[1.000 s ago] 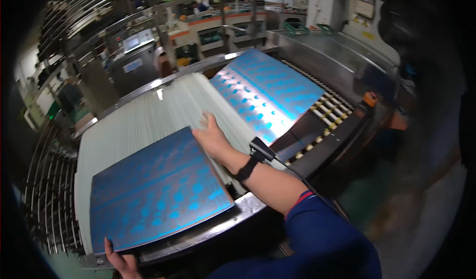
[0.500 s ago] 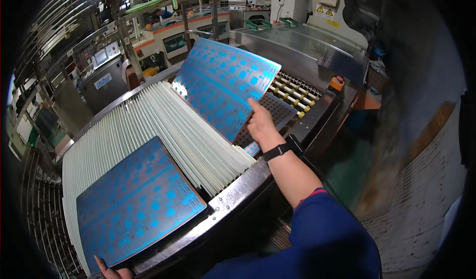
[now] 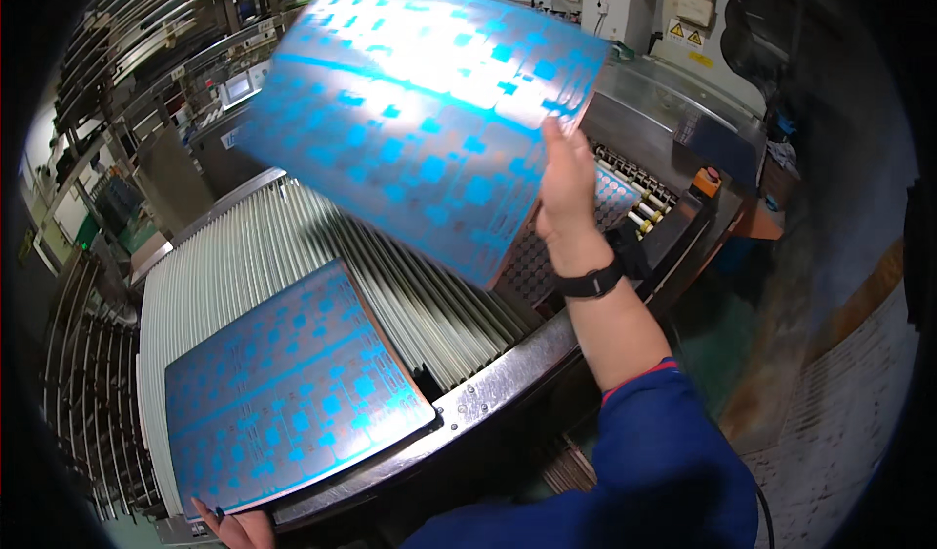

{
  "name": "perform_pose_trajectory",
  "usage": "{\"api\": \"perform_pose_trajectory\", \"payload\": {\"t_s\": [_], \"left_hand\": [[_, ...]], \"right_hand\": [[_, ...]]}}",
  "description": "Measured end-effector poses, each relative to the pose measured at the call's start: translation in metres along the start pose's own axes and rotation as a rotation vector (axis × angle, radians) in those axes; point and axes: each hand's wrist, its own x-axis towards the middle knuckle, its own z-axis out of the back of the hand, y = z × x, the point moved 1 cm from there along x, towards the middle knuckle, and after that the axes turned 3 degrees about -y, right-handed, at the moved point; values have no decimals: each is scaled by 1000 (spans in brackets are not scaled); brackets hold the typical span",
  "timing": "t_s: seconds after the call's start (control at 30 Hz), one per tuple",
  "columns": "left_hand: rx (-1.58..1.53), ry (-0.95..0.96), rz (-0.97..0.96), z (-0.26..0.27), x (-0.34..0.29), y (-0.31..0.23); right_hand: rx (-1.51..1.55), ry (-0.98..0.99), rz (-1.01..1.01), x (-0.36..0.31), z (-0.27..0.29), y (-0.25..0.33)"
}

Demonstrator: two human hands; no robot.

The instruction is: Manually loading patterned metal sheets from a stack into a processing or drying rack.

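The biggest thing before me is the roller bed [image 3: 210,266], its pale rollers packed close together behind a shiny metal front rail [image 3: 512,373]. Beyond it, toward the right, runs a long steel cover [image 3: 649,95]. Above the rollers I have the raised panel [image 3: 390,159], tilted with its blue-patterned face toward me and a bright glare across its upper part. The lower panel [image 3: 293,393], patterned the same way, lies over the near left part of the bed. My navy sleeve [image 3: 673,442] ends in a red trim.

My hands are well apart. The right hand [image 3: 569,183] is clamped on the raised panel's right edge, thumb over the face. The left hand [image 3: 237,528] touches the lower panel's near left corner; I cannot tell how firmly it grips, as much of it is cut off. On my right wrist is a black band [image 3: 590,283]. An orange box [image 3: 706,181] with a red button sits past it.
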Motion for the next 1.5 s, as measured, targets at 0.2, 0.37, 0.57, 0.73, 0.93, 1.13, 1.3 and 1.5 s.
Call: {"api": "perform_pose_trajectory", "payload": {"t_s": [0.2, 0.37, 0.57, 0.73, 0.93, 1.13, 1.3, 1.5], "left_hand": [[16, -21, -46, 18, 7, -4], [34, 21, -64, 14, 3, -3], [-163, 583, 101, 60, 26, -17], [238, 78, -61, 51, 26, -5], [280, 26, 16, 55, 33, -15], [391, -119, 45, 28, 18, -16], [1157, 190, -500, 23, -11, -52], [1354, 301, -466, -50, -64, -121]], "right_hand": [[236, 88, -576, -72, -37, -77], [184, 332, -832, -129, -75, -111], [156, 439, -1006, -160, -88, -128], [-174, 497, -921, -167, -79, -144], [-1024, 947, -278, -124, -53, -127], [-1164, 1166, 117, -136, -34, -128], [-1050, 1148, 340, -148, -45, -127], [-407, 1039, 458, -161, -75, -114]]}}
